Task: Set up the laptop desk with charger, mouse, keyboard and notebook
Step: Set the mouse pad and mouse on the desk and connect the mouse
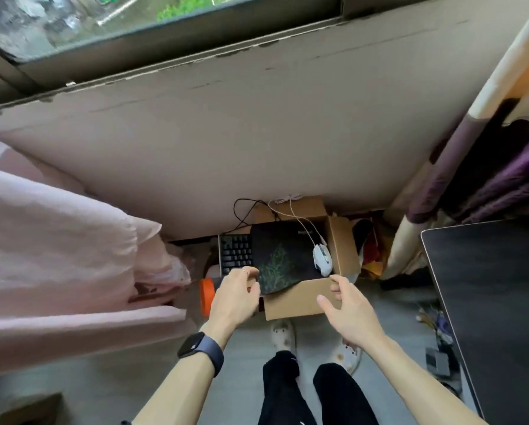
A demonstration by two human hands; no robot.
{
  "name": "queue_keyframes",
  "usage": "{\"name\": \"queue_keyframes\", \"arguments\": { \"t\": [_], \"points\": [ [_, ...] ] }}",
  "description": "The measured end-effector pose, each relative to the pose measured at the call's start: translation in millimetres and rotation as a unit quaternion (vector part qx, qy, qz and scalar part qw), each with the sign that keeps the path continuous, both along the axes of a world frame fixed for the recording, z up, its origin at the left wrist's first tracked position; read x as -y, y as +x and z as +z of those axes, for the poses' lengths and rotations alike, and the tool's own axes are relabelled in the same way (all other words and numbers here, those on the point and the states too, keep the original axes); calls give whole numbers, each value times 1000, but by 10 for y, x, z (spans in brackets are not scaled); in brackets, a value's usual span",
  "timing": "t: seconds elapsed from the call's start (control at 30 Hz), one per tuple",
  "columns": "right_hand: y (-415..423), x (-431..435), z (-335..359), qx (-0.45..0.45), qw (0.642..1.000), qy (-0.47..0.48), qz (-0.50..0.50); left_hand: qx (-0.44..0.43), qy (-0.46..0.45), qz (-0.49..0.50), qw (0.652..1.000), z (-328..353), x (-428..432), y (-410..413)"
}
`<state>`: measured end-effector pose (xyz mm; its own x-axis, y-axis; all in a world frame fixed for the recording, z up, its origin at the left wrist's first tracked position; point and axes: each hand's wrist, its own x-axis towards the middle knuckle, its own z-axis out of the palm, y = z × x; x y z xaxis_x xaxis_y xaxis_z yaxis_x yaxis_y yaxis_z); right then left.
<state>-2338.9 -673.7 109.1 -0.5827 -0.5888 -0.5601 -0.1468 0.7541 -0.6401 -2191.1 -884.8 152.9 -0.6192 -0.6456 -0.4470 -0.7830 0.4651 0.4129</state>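
Observation:
An open cardboard box (pixel 300 300) stands on the floor by the wall. Inside lie a black keyboard (pixel 235 253), a dark mouse pad (pixel 281 259) with a green leaf pattern, and a white wired mouse (pixel 322 258) resting on the pad's right side. My left hand (pixel 235 297), with a watch on the wrist, pinches the pad's near left corner. My right hand (pixel 349 311) grips the near flap of the box at its right corner, fingers over the top edge and thumb on the outside. The keyboard's right part is hidden under the pad.
A dark desk top (pixel 496 302) fills the right side. Pink bedding (pixel 57 240) bulges in from the left. An orange-capped object (pixel 206 294) lies left of the box. Curtains (pixel 471 167) hang at the right, with clutter below them. My feet (pixel 283 334) stand just behind the box.

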Motion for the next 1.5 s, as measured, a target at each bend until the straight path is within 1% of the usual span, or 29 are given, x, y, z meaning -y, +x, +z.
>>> {"name": "queue_keyframes", "arguments": {
  "t": [0.17, 0.37, 0.5, 0.57, 0.67, 0.8, 0.93, 0.97, 1.07, 1.1, 1.2, 1.33, 1.5],
  "points": [
    [-411, 447, -565, 4, 999, 44, -2, 55, 23, -46, 997, -557, 532, -451],
    [-767, 1044, -1401, 3, 995, 93, -20, 123, -27, -106, 986, -1287, 1208, -868],
    [-998, 1516, -1939, 12, 996, 91, -20, 189, -47, -142, 970, -1737, 1629, -1126],
    [-1127, 1769, -2124, -3, 997, 80, -5, 210, -48, -148, 965, -1891, 1781, -1221],
    [-1269, 2141, -2386, -31, 997, 67, 28, 212, -29, -135, 967, -2125, 1932, -1295],
    [-1303, 2420, -2579, -49, 990, 112, 65, 212, 29, -149, 965, -2318, 1958, -1313],
    [-1209, 2491, -2644, -57, 981, 156, 103, 190, 30, -128, 973, -2371, 1953, -1299],
    [-1165, 2472, -2671, -51, 980, 168, 98, 186, 28, -135, 973, -2364, 1948, -1301],
    [-1042, 2375, -2744, -19, 985, 171, 16, 162, 31, -153, 974, -2318, 1917, -1304],
    [-1026, 2350, -2767, -16, 985, 169, 3, 152, 31, -159, 975, -2301, 1898, -1312],
    [-1048, 2316, -2815, -20, 983, 179, 25, 132, 26, -171, 976, -2286, 1860, -1334],
    [-1017, 2240, -2839, -67, 984, 155, 48, 130, 20, -159, 978, -2282, 1784, -1316],
    [-884, 2013, -2686, -96, 987, 129, -10, 144, -27, -193, 970, -2265, 1705, -1249]
  ]
}}
